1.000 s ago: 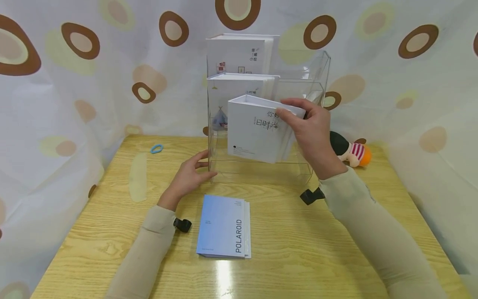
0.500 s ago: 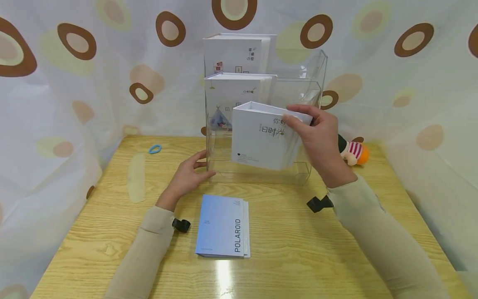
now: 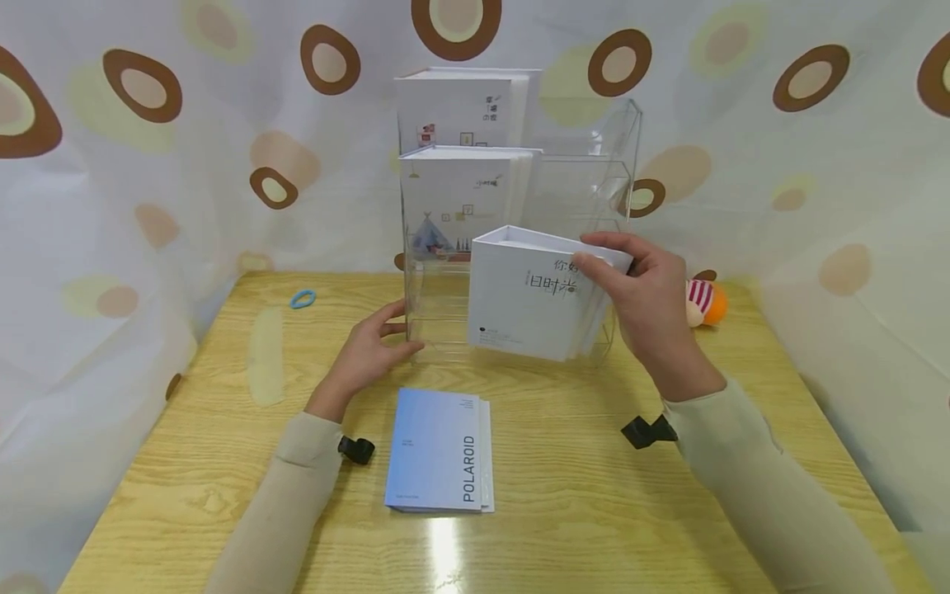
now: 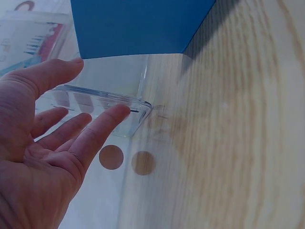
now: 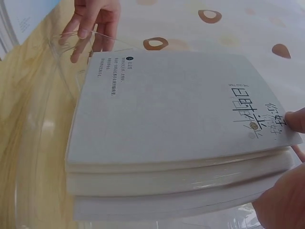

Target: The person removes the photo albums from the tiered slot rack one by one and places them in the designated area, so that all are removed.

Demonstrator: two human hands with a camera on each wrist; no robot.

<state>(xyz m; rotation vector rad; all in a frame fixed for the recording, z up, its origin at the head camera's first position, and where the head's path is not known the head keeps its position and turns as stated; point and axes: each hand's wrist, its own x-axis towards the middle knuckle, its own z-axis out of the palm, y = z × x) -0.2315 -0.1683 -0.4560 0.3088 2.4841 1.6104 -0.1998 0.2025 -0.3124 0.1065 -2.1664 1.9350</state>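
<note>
"Pinching the white album (image 3: 519,309) at its 2 o'clock corner, thumb in front, the right hand (image 3: 653,301) holds it before the clear rack (image 3: 441,330), at 1 o'clock from the blue album (image 3: 438,450). What could go wrong?"

"With one corner gripped, its weight might swing the 8 o'clock end down, or the covers could splay. A knock might shift the rack: the left hand (image 3: 367,355), thumb and fingers apart, is at the rack's 8 o'clock corner, how firmly I can't tell."

"And which way does the album point?"

"Printed cover towards the person at 6 o'clock, title edge up at 12, page edges at 3, tipping slightly towards 4. Its long axis probably runs from title edge to foot, though the slanted views leave that unsure."
</note>
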